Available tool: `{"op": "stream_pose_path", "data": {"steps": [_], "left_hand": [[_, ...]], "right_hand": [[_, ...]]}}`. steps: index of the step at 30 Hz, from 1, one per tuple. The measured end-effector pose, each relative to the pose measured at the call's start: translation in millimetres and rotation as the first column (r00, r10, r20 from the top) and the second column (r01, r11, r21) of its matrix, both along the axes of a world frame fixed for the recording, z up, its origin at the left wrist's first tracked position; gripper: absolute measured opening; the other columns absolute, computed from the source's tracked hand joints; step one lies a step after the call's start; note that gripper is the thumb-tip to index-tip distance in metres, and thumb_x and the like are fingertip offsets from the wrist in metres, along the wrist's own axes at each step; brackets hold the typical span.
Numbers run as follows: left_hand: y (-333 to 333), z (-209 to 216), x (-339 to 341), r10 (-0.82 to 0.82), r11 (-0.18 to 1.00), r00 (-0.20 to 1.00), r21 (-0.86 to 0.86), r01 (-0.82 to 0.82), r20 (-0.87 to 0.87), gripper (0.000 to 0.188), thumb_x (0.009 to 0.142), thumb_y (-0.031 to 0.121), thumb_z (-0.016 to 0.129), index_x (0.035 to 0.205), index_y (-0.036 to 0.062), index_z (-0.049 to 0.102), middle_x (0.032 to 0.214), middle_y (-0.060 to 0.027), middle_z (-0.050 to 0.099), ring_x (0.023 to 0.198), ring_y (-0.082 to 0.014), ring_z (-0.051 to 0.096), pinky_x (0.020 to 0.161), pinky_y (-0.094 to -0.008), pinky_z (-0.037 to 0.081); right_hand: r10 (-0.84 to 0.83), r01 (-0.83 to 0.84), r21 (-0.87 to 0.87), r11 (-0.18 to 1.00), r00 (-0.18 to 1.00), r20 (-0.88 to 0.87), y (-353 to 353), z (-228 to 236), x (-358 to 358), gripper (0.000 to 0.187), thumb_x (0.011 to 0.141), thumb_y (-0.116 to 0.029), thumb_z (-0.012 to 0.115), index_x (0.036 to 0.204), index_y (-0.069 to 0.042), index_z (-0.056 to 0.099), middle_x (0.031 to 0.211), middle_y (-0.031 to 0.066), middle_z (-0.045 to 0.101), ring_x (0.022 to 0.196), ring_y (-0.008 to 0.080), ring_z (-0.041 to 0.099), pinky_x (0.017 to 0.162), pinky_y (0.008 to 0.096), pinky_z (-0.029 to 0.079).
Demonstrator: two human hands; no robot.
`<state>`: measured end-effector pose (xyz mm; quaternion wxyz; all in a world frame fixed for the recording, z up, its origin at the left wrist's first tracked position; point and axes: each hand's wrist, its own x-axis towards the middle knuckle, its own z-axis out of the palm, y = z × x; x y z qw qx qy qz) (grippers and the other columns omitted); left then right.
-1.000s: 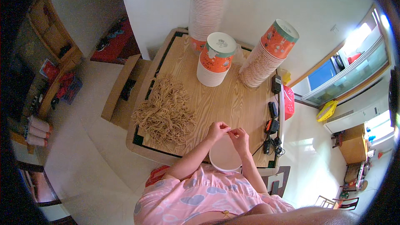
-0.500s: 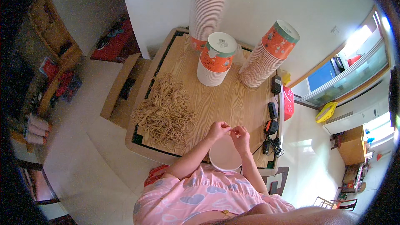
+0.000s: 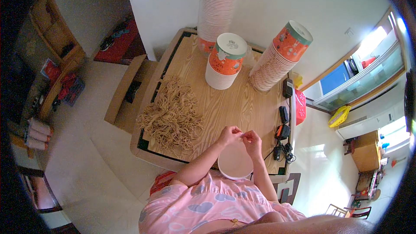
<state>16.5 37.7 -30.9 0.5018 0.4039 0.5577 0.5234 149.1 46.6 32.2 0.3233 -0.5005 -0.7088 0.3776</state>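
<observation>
You were stationed in what appeared to be a home, most likely a living or dining area. A wood-grain table (image 3: 219,112) with a pale, rounded border served as your surface. To your left, wooden shelving (image 3: 56,39) held mixed belongings, and shoes (image 3: 107,43) lay on a red mat (image 3: 126,47). To your right, glazed sliding panels (image 3: 368,73) and wooden chairs (image 3: 360,212) were noted; pale, smooth flooring (image 3: 99,160) ran throughout. Stacked paper tubs (image 3: 277,60) and heaped twine (image 3: 173,117) occupied your table, but the surrounding furnishings were domestic.
</observation>
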Motion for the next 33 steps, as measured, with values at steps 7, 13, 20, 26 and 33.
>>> {"op": "stream_pose_path", "data": {"steps": [7, 13, 20, 26, 33], "left_hand": [[-5.6, -8.1, 0.4, -0.016, 1.000, 0.998, -0.013, 0.017, 0.059, 0.013, 0.073, 0.014, 0.066, 0.076, 0.0022, 0.062, 0.066, -0.0028, 0.062, 0.058, -0.0071, 0.056, 0.053, -0.0229, 0.045], [-5.4, -3.7, 0.4, -0.057, 0.998, 0.997, -0.015, 0.058, 0.050, 0.009, 0.077, 0.010, 0.060, 0.082, 0.0032, 0.059, 0.073, -0.0012, 0.061, 0.068, -0.0114, 0.056, 0.066, -0.0266, 0.046], [-2.6, 7.6, -3.8, -0.086, 0.996, 0.995, -0.024, 0.088, 0.050, 0.007, 0.078, 0.010, 0.059, 0.080, 0.0032, 0.059, 0.069, 0.0004, 0.059, 0.063, -0.0085, 0.054, 0.059, -0.0233, 0.045], [-9.5, 16.0, -2.4, -0.028, 0.989, 0.990, -0.138, 0.047, 0.142, 0.007, 0.075, 0.008, 0.062, 0.077, 0.0013, 0.061, 0.069, -0.0031, 0.062, 0.063, -0.0078, 0.056, 0.057, -0.0227, 0.045], [-15.2, 8.5, -3.5, -0.046, 0.994, 0.989, -0.095, 0.059, 0.140, 0.004, 0.076, 0.009, 0.062, 0.078, 0.0050, 0.060, 0.071, -0.0003, 0.059, 0.062, -0.0083, 0.052, 0.058, -0.0233, 0.043]], "right_hand": [[-0.002, 0.004, -0.035, 0.999, 0.998, 0.064, -2.0, 6.1, -0.1, 0.002, 0.075, -0.001, 0.058, 0.077, -0.001, 0.058, 0.067, 0.0041, 0.059, 0.065, 0.0075, 0.055, 0.061, 0.0238, 0.046], [0.001, -0.017, -0.102, 0.995, 0.988, -0.155, 0.9, -0.5, -3.9, 0.005, 0.079, 0.002, 0.053, 0.082, -0.001, 0.056, 0.072, 0.0017, 0.057, 0.068, 0.0078, 0.053, 0.061, 0.0214, 0.043], [-0.007, 0.000, -0.051, 0.999, 0.990, -0.141, 1.5, 4.6, -4.9, 0.002, 0.082, -0.002, 0.053, 0.080, -0.002, 0.054, 0.069, 0.0034, 0.056, 0.064, 0.0105, 0.052, 0.060, 0.0226, 0.044], [-0.005, -0.029, -0.203, 0.979, 0.986, -0.167, -1.0, -8.9, 3.1, 0.004, 0.082, -0.004, 0.053, 0.084, -0.002, 0.055, 0.071, 0.0059, 0.059, 0.064, 0.0118, 0.053, 0.060, 0.0248, 0.045], [-0.061, 0.051, -0.197, 0.979, 0.997, -0.048, -6.0, -1.1, 10.3, 0.010, 0.080, -0.008, 0.057, 0.087, -0.001, 0.058, 0.076, 0.0105, 0.062, 0.070, 0.0143, 0.058, 0.063, 0.0279, 0.047]]}}
